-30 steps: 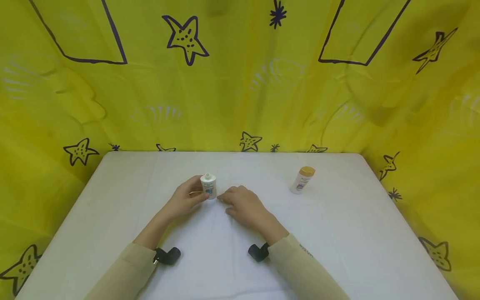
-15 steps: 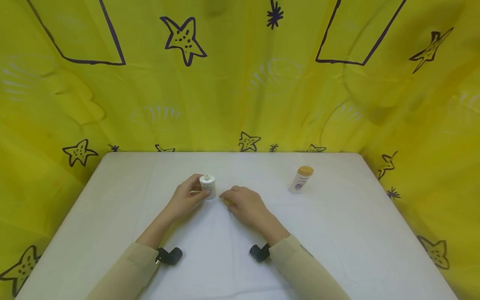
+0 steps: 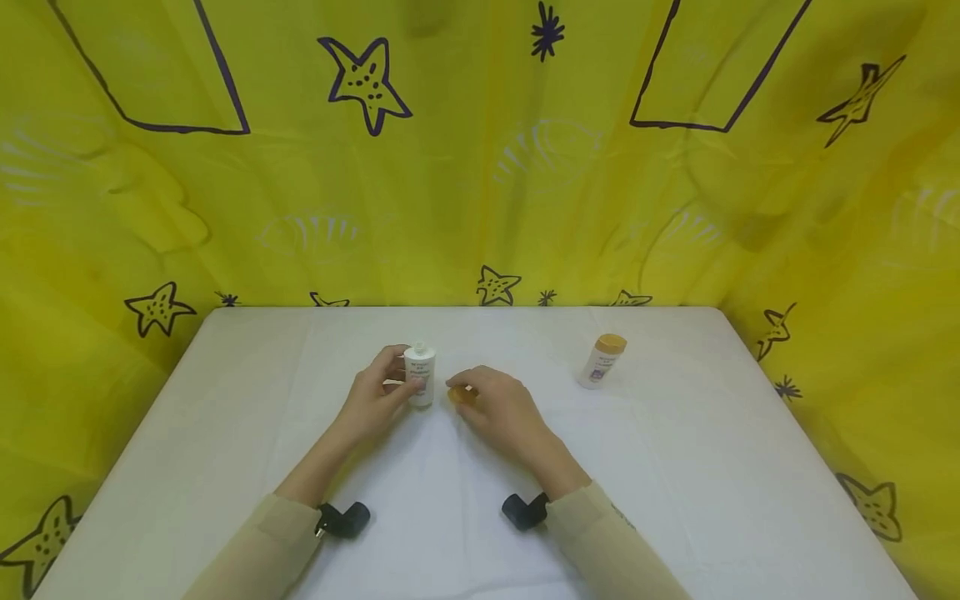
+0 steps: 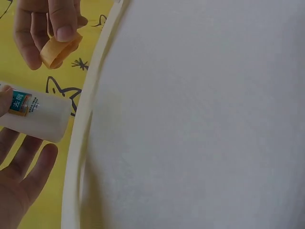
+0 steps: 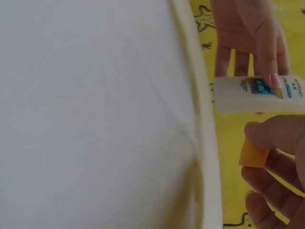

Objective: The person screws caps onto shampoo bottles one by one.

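Gripping 1 uncapped white bottle (image 4: 38,114), your left hand (image 3: 375,396) has its thumb across the label. Your right hand (image 3: 502,408) pinches 1 orange cap (image 5: 252,153) between thumb and fingers, near that bottle but apart from it. You have 2 bottles in all: the other bottle (image 3: 598,371), wearing 1 matching cap (image 3: 611,342), stands well to your right on 1 white-covered table (image 3: 712,467). That makes 2 caps, 1 on and 1 off. At your wrists sit 2 black devices (image 3: 348,520), beside 2 beige sleeves (image 3: 258,542). Beyond hangs yellow starfish-patterned fabric (image 3: 450,183).
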A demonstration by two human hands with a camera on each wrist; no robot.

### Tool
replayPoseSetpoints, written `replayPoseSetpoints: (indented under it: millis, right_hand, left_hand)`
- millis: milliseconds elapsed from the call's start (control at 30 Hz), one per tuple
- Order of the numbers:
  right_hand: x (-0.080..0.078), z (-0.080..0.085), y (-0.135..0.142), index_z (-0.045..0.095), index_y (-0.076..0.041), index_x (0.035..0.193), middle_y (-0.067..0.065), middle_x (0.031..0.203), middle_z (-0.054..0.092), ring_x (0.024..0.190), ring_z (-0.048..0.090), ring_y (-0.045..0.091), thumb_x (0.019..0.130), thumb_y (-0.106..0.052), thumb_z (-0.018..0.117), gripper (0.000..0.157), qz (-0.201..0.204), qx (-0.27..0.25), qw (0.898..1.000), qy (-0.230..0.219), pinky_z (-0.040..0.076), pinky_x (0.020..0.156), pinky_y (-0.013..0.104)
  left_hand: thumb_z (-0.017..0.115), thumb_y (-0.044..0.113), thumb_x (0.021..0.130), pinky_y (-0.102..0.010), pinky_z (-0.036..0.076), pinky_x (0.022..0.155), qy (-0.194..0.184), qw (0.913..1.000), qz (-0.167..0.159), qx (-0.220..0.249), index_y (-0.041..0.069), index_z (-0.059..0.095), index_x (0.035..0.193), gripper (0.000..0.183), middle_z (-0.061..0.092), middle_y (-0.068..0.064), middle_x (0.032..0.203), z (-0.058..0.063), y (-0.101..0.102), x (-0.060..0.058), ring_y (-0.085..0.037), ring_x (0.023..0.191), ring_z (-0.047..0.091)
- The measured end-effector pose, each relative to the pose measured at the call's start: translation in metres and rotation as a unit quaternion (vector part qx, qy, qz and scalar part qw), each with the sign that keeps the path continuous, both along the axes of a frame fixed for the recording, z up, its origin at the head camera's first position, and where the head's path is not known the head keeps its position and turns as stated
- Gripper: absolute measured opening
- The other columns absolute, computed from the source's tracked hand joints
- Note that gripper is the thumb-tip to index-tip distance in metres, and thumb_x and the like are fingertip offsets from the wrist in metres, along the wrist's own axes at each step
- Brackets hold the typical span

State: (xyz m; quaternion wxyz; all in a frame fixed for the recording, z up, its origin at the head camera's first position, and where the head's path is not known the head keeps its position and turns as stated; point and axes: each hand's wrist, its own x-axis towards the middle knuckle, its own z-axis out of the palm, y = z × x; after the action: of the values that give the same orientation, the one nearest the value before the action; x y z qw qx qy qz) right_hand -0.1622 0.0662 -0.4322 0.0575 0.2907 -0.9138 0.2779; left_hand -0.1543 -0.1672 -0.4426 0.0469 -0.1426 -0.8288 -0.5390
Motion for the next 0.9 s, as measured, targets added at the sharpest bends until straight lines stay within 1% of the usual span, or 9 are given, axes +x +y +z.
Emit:
replayPoseSetpoints:
  millis: [133, 233, 267, 467, 500, 600, 700, 800, 900]
  right_hand:
    - [0.000, 0.007, 0.006, 0.071, -0.022, 0.116, -0.010, 0.110, 0.070, 0.095, 0.064, 0.005, 0.088, -0.015, 0.077, 0.029, -0.001, -0.057, 0.998, 0.013, 0.055, 0.084, 0.027]
    - [0.002, 0.015, 0.013, 0.072, -0.021, 0.115, -0.010, 0.109, 0.070, 0.094, 0.063, 0.005, 0.088, -0.013, 0.076, 0.029, 0.001, -0.088, 0.996, 0.008, 0.056, 0.080, 0.027]
    - [0.002, 0.019, 0.015, 0.072, -0.021, 0.115, -0.010, 0.109, 0.070, 0.094, 0.063, 0.005, 0.088, -0.012, 0.076, 0.029, 0.005, -0.097, 0.995, 0.007, 0.056, 0.079, 0.027]
    - [0.007, 0.033, 0.028, 0.071, -0.016, 0.116, -0.008, 0.110, 0.070, 0.095, 0.064, 0.008, 0.089, -0.011, 0.074, 0.028, 0.026, -0.129, 0.991, 0.005, 0.057, 0.075, 0.029]
    - [0.007, 0.035, 0.030, 0.071, -0.015, 0.116, -0.007, 0.111, 0.070, 0.095, 0.064, 0.008, 0.089, -0.011, 0.074, 0.028, 0.028, -0.133, 0.991, 0.006, 0.057, 0.075, 0.029]
    - [0.008, 0.040, 0.036, 0.070, -0.012, 0.117, -0.005, 0.112, 0.071, 0.096, 0.065, 0.011, 0.088, -0.010, 0.076, 0.031, 0.035, -0.148, 0.988, 0.014, 0.058, 0.075, 0.033]
    - [0.007, 0.044, 0.042, 0.069, -0.011, 0.117, -0.001, 0.112, 0.071, 0.096, 0.066, 0.014, 0.086, -0.008, 0.077, 0.032, 0.037, -0.167, 0.985, 0.024, 0.058, 0.074, 0.036]
    - [0.007, 0.046, 0.047, 0.070, -0.012, 0.117, -0.002, 0.112, 0.072, 0.095, 0.066, 0.014, 0.086, -0.009, 0.078, 0.032, 0.031, -0.178, 0.983, 0.026, 0.058, 0.073, 0.035]
    - [0.007, 0.048, 0.052, 0.069, -0.013, 0.118, -0.004, 0.113, 0.071, 0.096, 0.065, 0.011, 0.087, -0.012, 0.078, 0.033, 0.019, -0.178, 0.984, 0.017, 0.057, 0.074, 0.032]
  left_hand:
    - [0.069, 0.014, 0.094, -0.030, 0.058, 0.085, -0.004, 0.9995, 0.001, 0.031, 0.010, 0.049, 0.132, 0.043, 0.069, -0.016, 0.118, 0.006, 0.005, 0.005, -0.030, 0.107, 0.066]
    - [0.069, 0.012, 0.094, -0.028, 0.058, 0.085, -0.010, 0.9988, -0.004, 0.047, 0.009, 0.050, 0.130, 0.042, 0.068, -0.017, 0.118, 0.012, 0.010, 0.010, -0.030, 0.108, 0.065]
    - [0.069, 0.011, 0.094, -0.027, 0.057, 0.086, -0.012, 0.9987, -0.006, 0.050, 0.008, 0.050, 0.130, 0.041, 0.067, -0.017, 0.118, 0.017, 0.012, 0.013, -0.031, 0.108, 0.064]
    - [0.070, 0.012, 0.093, -0.027, 0.057, 0.086, 0.001, 0.9971, -0.021, 0.073, 0.010, 0.053, 0.128, 0.038, 0.065, -0.013, 0.119, 0.023, 0.020, 0.021, -0.029, 0.108, 0.064]
    - [0.071, 0.013, 0.093, -0.027, 0.058, 0.086, 0.005, 0.9967, -0.024, 0.077, 0.012, 0.054, 0.128, 0.039, 0.065, -0.012, 0.119, 0.020, 0.021, 0.021, -0.028, 0.107, 0.064]
    - [0.071, 0.013, 0.093, -0.028, 0.058, 0.086, 0.005, 0.9963, -0.036, 0.079, 0.012, 0.054, 0.129, 0.040, 0.065, -0.012, 0.120, 0.025, 0.026, 0.021, -0.028, 0.107, 0.064]
    - [0.071, 0.013, 0.093, -0.029, 0.058, 0.086, 0.005, 0.9953, -0.049, 0.083, 0.012, 0.055, 0.130, 0.040, 0.066, -0.012, 0.120, 0.029, 0.031, 0.020, -0.028, 0.107, 0.064]
    - [0.070, 0.014, 0.093, -0.030, 0.058, 0.084, 0.001, 0.9948, -0.055, 0.086, 0.014, 0.055, 0.129, 0.039, 0.066, -0.011, 0.117, 0.032, 0.036, 0.019, -0.026, 0.106, 0.064]
    - [0.070, 0.016, 0.094, -0.030, 0.059, 0.083, -0.004, 0.9952, -0.062, 0.076, 0.016, 0.055, 0.129, 0.038, 0.067, -0.009, 0.116, 0.032, 0.040, 0.019, -0.024, 0.106, 0.064]
